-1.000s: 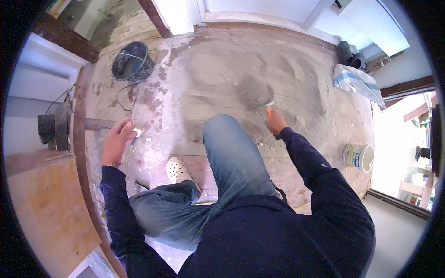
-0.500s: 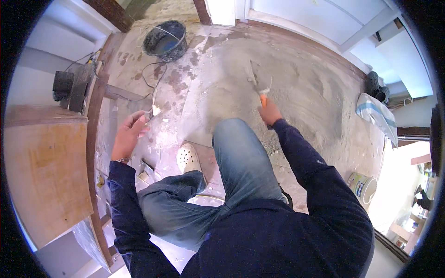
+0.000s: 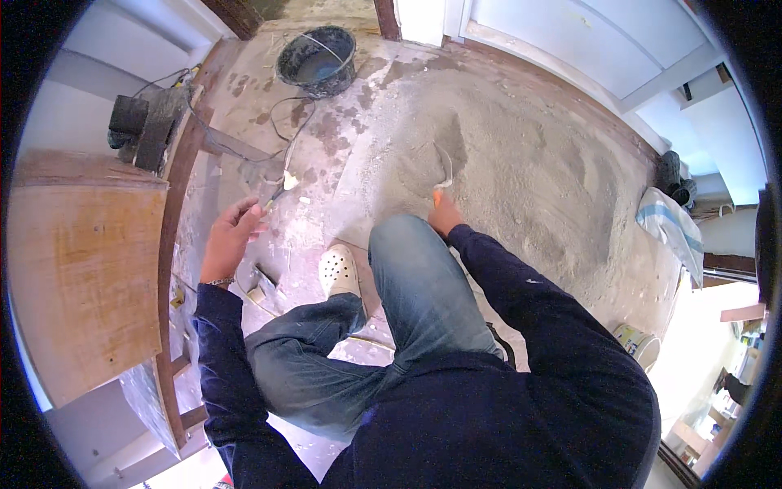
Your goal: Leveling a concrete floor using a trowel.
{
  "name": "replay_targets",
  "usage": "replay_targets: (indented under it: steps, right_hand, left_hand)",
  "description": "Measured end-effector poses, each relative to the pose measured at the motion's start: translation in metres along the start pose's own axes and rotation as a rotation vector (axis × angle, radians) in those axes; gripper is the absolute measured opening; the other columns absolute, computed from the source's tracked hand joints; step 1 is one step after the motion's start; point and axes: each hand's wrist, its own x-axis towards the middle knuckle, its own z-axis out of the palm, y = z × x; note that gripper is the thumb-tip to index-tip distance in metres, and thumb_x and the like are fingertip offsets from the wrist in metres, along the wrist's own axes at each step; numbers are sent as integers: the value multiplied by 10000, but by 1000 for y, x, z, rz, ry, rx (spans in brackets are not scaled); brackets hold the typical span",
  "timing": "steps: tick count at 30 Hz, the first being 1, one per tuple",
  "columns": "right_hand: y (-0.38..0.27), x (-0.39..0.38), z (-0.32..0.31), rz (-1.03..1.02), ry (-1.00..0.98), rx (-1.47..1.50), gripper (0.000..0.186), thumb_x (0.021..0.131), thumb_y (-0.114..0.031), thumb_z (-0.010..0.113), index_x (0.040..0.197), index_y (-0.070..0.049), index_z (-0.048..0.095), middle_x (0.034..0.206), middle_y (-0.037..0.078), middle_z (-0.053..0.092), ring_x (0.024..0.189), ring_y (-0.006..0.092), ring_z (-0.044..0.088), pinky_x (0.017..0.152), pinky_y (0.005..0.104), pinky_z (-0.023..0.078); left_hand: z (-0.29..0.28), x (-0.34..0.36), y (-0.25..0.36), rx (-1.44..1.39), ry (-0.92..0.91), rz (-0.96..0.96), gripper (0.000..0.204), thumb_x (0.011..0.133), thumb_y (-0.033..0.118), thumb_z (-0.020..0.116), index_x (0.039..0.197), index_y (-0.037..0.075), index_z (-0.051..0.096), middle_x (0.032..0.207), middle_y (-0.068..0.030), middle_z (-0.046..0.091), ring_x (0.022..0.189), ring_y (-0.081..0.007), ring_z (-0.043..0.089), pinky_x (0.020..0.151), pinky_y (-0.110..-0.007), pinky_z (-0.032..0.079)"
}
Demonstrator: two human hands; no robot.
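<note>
My right hand (image 3: 445,216), ahead of my right knee, is closed round the orange handle of a trowel (image 3: 446,173). The trowel's thin blade shows nearly edge-on, at a hollow in a broad heap of grey, sandy powder (image 3: 529,155) on the floor. My left hand (image 3: 235,232) is raised at the left, its fingers loosely bent and apart, and I see nothing in it. Just beyond its fingertips lies a cable (image 3: 287,151) with a small bright white piece (image 3: 290,181) at its end.
A black bucket (image 3: 338,80) with a wire handle stands at the far left of the heap. A wooden panel (image 3: 90,277) rises on the left. At the right are a white sack (image 3: 669,222) with a blue stripe and a small tub (image 3: 639,346).
My right hand has drawn the trowel nearer and to the left, and its blade has turned. A deeper hollow shows in the powder. The whole view has shifted slightly.
</note>
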Motion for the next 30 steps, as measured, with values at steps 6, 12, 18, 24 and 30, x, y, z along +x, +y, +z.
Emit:
replay_targets:
  steps: [6,12,18,24,30]
  right_hand:
    - [91,25,30,-453,184,-70,467,825,-134,509,1271,-3,468,1225,277,545,1151,412,523,945,459,436]
    - [71,-32,-72,-251,22,-160,499,937,-310,452,1340,-19,410,1165,261,590,1072,433,569,896,477,462]
    - [75,-7,-139,-288,-180,-464,460,963,-443,405,1255,-96,488,1072,240,632,1001,412,607,840,503,476]
    - [66,62,-144,-179,29,-602,460,961,-502,358,1170,-142,554,1057,183,655,987,371,627,838,494,485]
    - [54,92,-154,-196,99,-694,432,955,-500,360,1163,-178,559,1062,141,665,975,340,641,820,493,496]
  left_hand:
    - [15,10,12,36,-26,23,446,915,311,609,1242,11,561,1015,-73,672,819,-122,637,703,-246,463]
    - [6,2,4,104,-14,17,439,938,305,565,1261,10,531,1062,-97,661,801,-134,634,702,-246,468]
    - [6,3,5,84,-39,12,470,934,312,566,1262,-20,516,1068,-108,660,820,-139,641,687,-242,461]
    - [10,5,11,80,-32,21,480,935,311,563,1272,-27,508,1075,-114,658,825,-143,638,725,-251,471]
    - [17,10,16,47,-45,23,452,923,294,589,1257,-8,547,1043,-77,672,835,-132,639,731,-254,467]
